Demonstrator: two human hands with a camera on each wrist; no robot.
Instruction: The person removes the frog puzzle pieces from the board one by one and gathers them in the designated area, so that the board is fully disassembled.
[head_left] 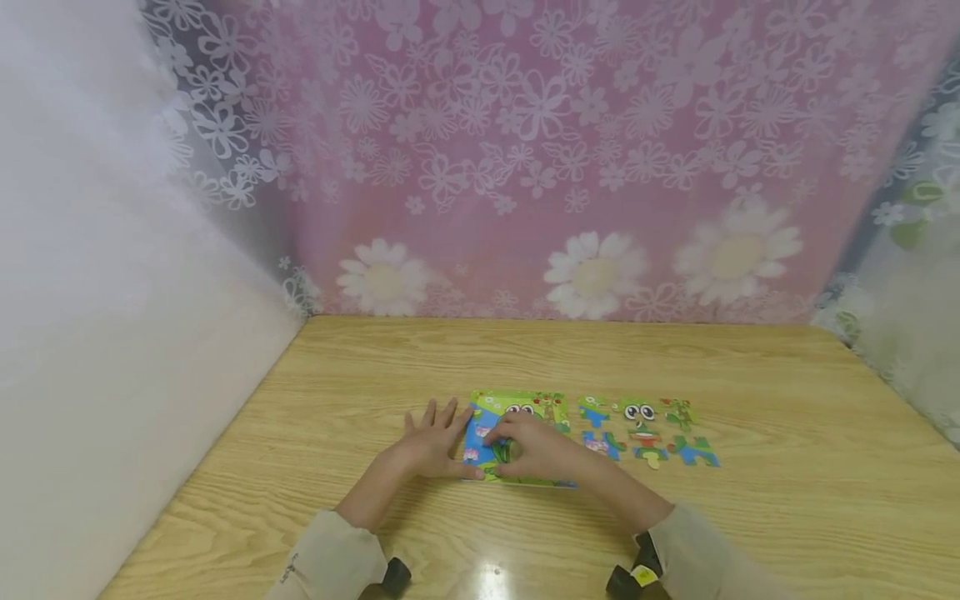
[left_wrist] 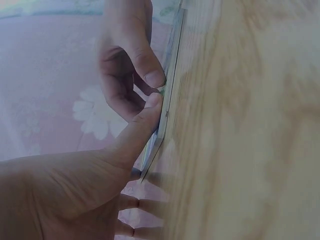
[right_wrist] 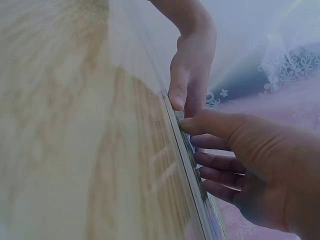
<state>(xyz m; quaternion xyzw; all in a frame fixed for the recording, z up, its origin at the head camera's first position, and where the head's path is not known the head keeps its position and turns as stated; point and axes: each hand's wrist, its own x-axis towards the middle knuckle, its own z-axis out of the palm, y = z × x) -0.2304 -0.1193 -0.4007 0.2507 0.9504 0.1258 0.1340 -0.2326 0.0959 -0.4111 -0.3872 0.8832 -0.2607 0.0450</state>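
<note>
A frog picture puzzle board (head_left: 525, 481) lies flat on the table under both hands. My left hand (head_left: 431, 450) spreads its fingers at the board's left side, and its thumb rests on the lower left corner. Over the board, my right hand (head_left: 536, 450) touches the picture with thumb and fingertips, which stand apart. The right wrist view shows the fingers of that hand (right_wrist: 270, 165) on the board's surface. No lifted piece shows between them, though the palm hides part of the picture. In the left wrist view the left thumb (left_wrist: 152, 101) presses near the board's edge.
Several loose puzzle pieces lie in two rows right of the board, among them one with frog eyes (head_left: 639, 412) and one with a red mouth (head_left: 645, 437). The wooden table (head_left: 405, 358) meets a pink flowered curtain (head_left: 480, 167) behind and a white sheet (head_left: 135, 292) at left.
</note>
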